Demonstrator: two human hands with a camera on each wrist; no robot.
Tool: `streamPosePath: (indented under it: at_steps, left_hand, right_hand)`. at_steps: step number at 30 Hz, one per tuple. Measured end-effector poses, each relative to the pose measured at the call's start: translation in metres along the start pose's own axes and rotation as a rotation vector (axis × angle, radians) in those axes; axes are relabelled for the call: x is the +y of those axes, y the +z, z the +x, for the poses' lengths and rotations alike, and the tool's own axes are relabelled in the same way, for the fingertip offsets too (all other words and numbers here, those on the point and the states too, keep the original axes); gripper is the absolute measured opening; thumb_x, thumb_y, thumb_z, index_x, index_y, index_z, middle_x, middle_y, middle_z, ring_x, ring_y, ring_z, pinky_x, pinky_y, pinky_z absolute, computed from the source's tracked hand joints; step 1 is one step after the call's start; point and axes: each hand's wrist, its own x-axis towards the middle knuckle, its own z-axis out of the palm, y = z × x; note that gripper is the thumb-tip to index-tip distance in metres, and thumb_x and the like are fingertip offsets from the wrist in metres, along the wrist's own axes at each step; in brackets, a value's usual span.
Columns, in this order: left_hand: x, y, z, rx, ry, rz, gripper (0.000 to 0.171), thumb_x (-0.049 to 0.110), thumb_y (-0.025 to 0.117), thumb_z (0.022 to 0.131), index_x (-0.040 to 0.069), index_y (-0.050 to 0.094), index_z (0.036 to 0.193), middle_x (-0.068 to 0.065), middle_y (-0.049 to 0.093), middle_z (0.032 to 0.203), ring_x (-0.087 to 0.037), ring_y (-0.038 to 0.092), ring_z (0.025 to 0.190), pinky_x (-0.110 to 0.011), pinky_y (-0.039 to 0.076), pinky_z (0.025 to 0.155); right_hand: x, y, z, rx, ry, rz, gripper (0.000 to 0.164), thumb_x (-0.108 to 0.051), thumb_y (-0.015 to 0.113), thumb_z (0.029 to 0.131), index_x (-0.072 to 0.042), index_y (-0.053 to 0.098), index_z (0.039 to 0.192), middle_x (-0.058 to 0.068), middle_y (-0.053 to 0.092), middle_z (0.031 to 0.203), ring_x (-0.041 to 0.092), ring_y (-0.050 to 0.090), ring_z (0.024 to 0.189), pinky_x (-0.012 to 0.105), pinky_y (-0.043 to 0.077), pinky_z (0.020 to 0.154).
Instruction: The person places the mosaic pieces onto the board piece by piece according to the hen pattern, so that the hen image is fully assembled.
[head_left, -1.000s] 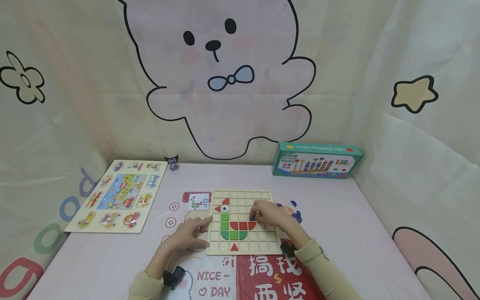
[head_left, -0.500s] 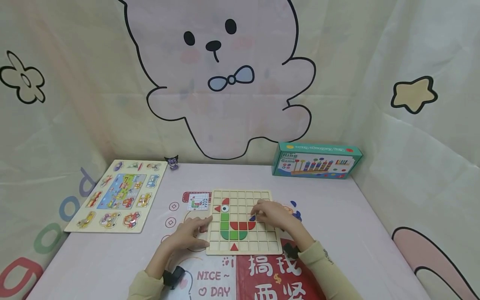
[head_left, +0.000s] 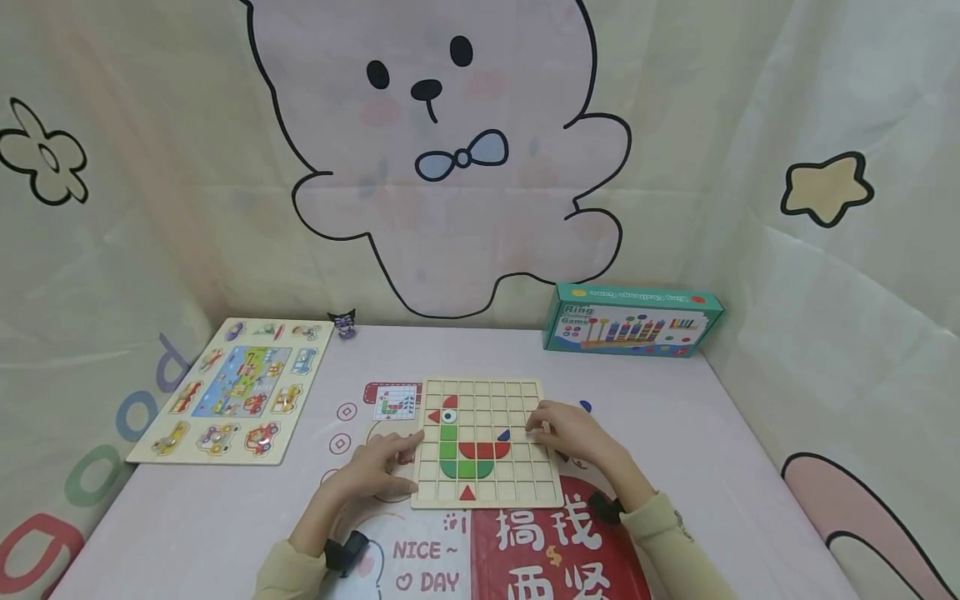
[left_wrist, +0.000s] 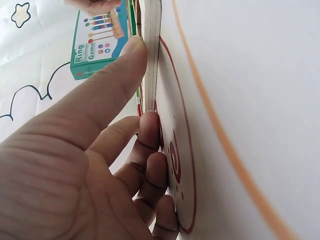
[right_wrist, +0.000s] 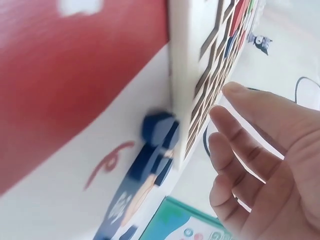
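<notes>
A square wooden grid board point(head_left: 525, 492) lies on the table. On it, red, green and blue pieces and a round eye tile point(head_left: 449, 416) form a bird-like figure. A small blue piece point(head_left: 503, 435) sits just above the right end of the red row point(head_left: 483, 451). My left hand point(head_left: 372, 467) touches the board's left edge, its thumb and fingertips against the rim in the left wrist view. My right hand point(head_left: 573, 432) hovers over the board's right side with loosely bent fingers. Nothing shows between those fingers in the right wrist view.
A printed pattern card point(head_left: 396, 402) lies beside the board's upper left corner. A vehicle puzzle board point(head_left: 277, 442) is at the left, near a small dark figurine point(head_left: 344, 325). A green game box point(head_left: 633, 322) stands at the back right. Dark blue shapes point(right_wrist: 160, 127) lie right of the board.
My right hand has let go of the blue piece, which stays on the board, and has drawn back to the right. The left hand keeps its place at the board's edge.
</notes>
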Motion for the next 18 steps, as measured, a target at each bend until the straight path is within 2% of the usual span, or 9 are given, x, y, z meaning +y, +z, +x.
streamPosePath:
  at_steps: [8, 11, 18]
  left_hand:
    - [0.001, 0.0, 0.0, -0.001, -0.007, -0.004, 0.077, 0.031, 0.079, 0.069, 0.019, 0.046, 0.138, 0.004, 0.048, 0.089, -0.016, 0.036, 0.083, -0.034, 0.029, 0.069]
    - [0.001, 0.0, 0.0, -0.001, -0.004, -0.003, 0.077, 0.031, 0.079, 0.069, 0.018, 0.046, 0.138, 0.004, 0.048, 0.089, -0.016, 0.036, 0.083, -0.033, 0.029, 0.068]
    - [0.001, 0.0, -0.001, -0.001, -0.001, 0.003, 0.077, 0.03, 0.079, 0.07, 0.018, 0.046, 0.138, 0.004, 0.047, 0.088, -0.016, 0.036, 0.083, -0.034, 0.028, 0.069]
  right_hand:
    - [0.014, -0.001, -0.016, 0.014, 0.059, -0.02, 0.006, -0.02, 0.069, 0.083, -0.017, 0.07, 0.088, -0.007, 0.057, 0.085, 0.005, 0.045, 0.066, 0.021, 0.04, 0.057]
    - [0.017, -0.001, -0.021, 0.013, 0.075, -0.038, 0.007, -0.019, 0.07, 0.082, -0.018, 0.07, 0.088, -0.006, 0.059, 0.088, 0.006, 0.047, 0.069, 0.022, 0.041, 0.06]
    - [0.023, -0.001, -0.033, 0.029, 0.052, -0.069, 0.008, -0.015, 0.072, 0.079, -0.017, 0.07, 0.086, -0.005, 0.06, 0.092, 0.008, 0.053, 0.077, 0.023, 0.043, 0.064]
